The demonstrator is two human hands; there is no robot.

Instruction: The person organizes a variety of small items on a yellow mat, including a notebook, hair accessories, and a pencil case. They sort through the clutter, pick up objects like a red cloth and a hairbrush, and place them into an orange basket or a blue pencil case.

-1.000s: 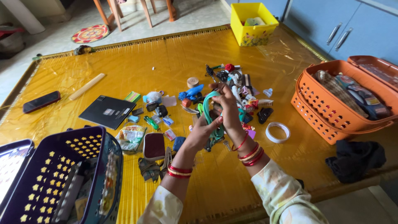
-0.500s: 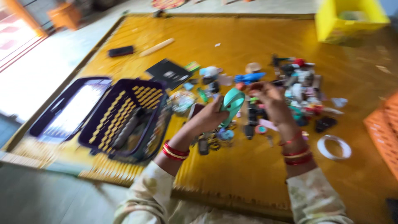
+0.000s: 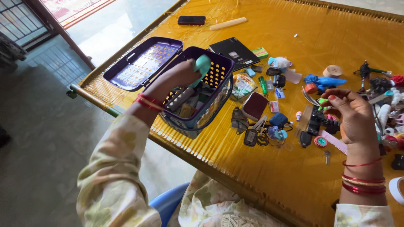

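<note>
My left hand grips a teal coiled cord and holds it over the open purple basket, which has several small items inside. The basket's lid lies flat to its left. My right hand hovers palm-up, fingers loosely curled and holding nothing, above a scatter of small toys and trinkets on the yellow mat.
A black phone, a cream stick and a black booklet lie at the far side. A maroon pouch, keys and a white tape ring sit nearby. The mat's near edge drops to grey floor.
My left hand has carried the teal cord from the middle of the mat leftward to above the purple basket. My right hand let go of it and stayed over the trinkets. View swung left.
</note>
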